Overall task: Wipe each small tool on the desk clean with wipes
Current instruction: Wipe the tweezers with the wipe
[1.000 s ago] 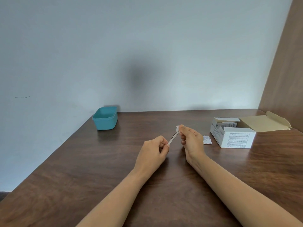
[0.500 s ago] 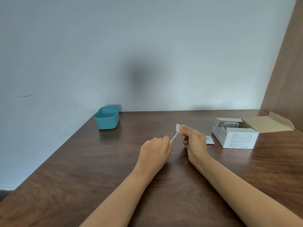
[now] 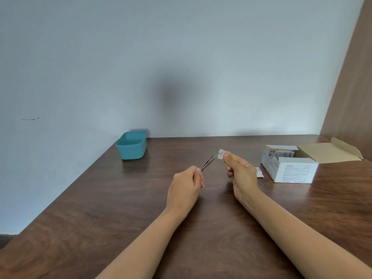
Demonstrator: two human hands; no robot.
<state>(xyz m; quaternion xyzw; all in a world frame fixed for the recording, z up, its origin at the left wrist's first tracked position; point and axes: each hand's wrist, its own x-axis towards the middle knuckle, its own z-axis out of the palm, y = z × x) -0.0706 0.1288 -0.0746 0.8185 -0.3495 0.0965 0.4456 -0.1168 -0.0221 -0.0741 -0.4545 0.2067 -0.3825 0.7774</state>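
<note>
Above the middle of the brown desk (image 3: 120,208), my left hand (image 3: 186,188) is closed around the lower end of thin metal tweezers (image 3: 209,162), which slant up to the right. My right hand (image 3: 240,174) pinches a small white wipe (image 3: 222,153) between thumb and fingers. The wipe sits at the tweezers' tip; most of the tweezers' length shows bare between the two hands.
A teal plastic tub (image 3: 131,146) stands at the desk's back left corner. An open white box of wipe sachets (image 3: 289,168) with its flap folded back lies at the right. A torn sachet (image 3: 259,172) lies beside the box. A brown panel (image 3: 352,87) bounds the right side.
My hands have drawn apart: the left hand pulled the tweezers down and left while the wipe slid out to their tip, baring more of the metal.
</note>
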